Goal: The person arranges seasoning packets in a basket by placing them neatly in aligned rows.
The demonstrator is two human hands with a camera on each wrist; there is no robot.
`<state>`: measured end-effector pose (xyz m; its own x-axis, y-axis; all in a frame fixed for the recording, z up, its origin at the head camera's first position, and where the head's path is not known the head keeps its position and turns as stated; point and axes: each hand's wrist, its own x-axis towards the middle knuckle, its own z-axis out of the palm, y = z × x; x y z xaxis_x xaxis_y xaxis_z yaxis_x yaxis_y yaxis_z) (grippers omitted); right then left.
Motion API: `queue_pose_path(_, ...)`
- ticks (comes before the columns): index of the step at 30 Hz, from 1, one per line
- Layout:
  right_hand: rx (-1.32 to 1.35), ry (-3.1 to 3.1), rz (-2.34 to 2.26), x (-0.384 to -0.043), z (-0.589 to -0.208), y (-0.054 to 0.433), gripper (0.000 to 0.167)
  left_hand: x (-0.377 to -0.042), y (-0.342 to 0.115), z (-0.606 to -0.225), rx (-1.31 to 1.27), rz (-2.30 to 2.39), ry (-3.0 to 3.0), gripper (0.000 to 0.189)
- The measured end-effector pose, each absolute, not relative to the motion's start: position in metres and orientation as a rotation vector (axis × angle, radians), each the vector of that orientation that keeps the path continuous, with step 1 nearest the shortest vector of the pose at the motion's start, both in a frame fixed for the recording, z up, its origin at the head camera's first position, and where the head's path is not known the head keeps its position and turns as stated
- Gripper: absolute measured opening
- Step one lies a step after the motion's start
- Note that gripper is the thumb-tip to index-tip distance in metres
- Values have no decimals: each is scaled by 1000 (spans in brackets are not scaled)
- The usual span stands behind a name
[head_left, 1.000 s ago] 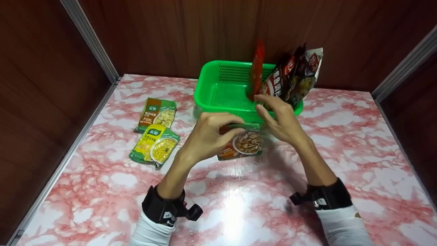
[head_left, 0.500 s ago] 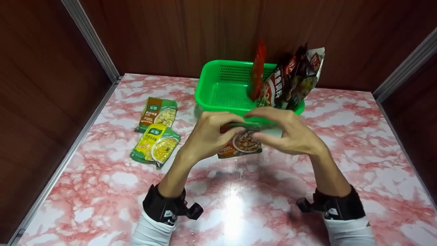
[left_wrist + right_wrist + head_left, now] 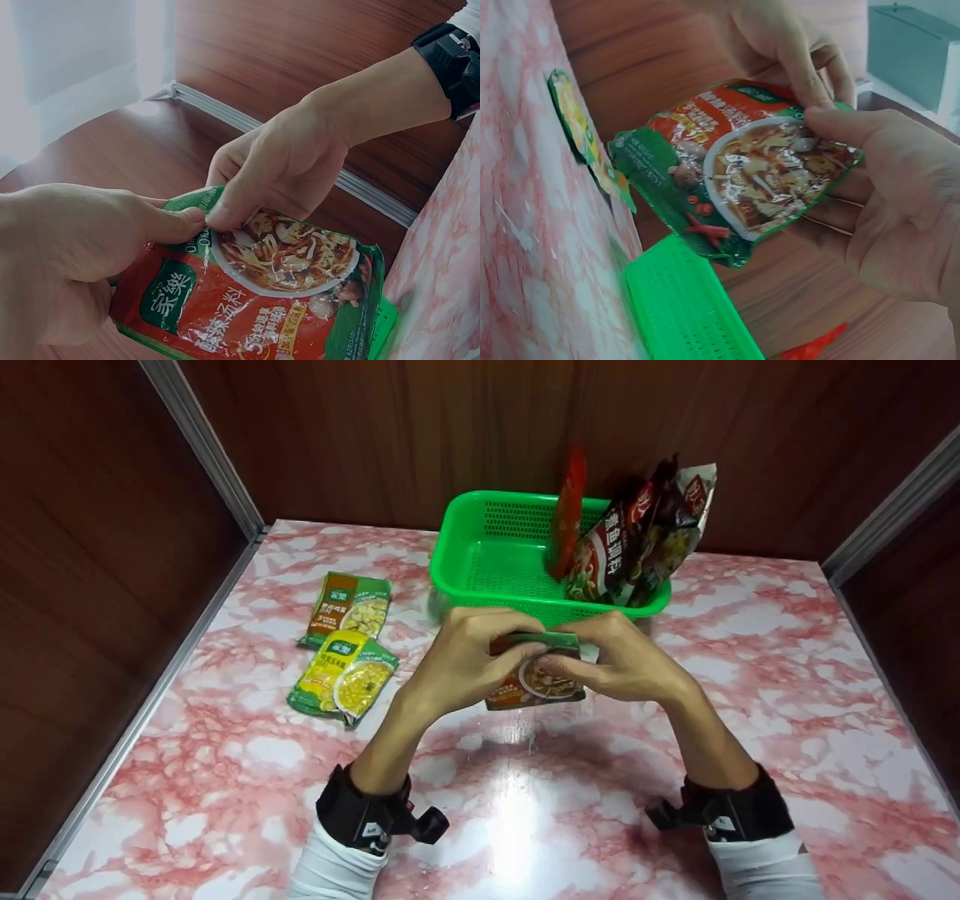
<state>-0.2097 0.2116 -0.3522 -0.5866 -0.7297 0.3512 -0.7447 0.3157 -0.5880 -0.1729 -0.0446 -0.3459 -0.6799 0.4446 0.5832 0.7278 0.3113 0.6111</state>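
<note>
A red and green soup seasoning packet (image 3: 247, 300) with a bowl of soup printed on it is held up between both hands, in front of the basket. My left hand (image 3: 474, 664) pinches its upper left edge, thumb across the printed face. At its upper right, my right hand (image 3: 626, 660) pinches it with the thumb on the front and the fingers behind. Both thumb tips almost meet along the top edge in the left wrist view. The right wrist view shows the packet (image 3: 735, 161) tilted, its lower end unsupported.
Behind the hands stands a green plastic basket (image 3: 450, 577), with a red packet (image 3: 568, 517) and dark seasoning bags (image 3: 637, 540) upright in its right part. On the marbled table's left lie a brown-green packet (image 3: 349, 607) and a yellow packet (image 3: 343, 675), partly overlapping. Wooden panels enclose the table.
My right hand has moved from the basket's front edge down to the packet and now grips its right side. The left hand has kept its hold, almost still.
</note>
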Motion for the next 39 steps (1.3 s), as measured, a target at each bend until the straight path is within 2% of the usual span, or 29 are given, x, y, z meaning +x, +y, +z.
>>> queue_pose_path(8,1457,-2467,1209,-212,-356,210,5,-173,-45,-345,-1060,-1313,-2275,11)
queue_pose_path(19,1473,-2394,1220,-214,-358,209,9,-173,-46,-347,-1016,-1321,-2298,14)
queue_pose_path(22,1468,-2366,1229,-215,-356,212,10,-176,-47,-348,-978,-1376,-2261,23)
queue_pose_path(27,1408,-2286,1299,-216,-349,222,27,-184,-49,-351,-918,-1574,-2160,49)
queue_pose_path(35,1120,-2159,1487,-213,-339,232,18,-197,-45,-369,-825,-2009,-2163,81)
queue_pose_path(39,1011,-2042,1604,-211,-336,231,14,-201,-39,-379,-797,-2179,-2158,78)
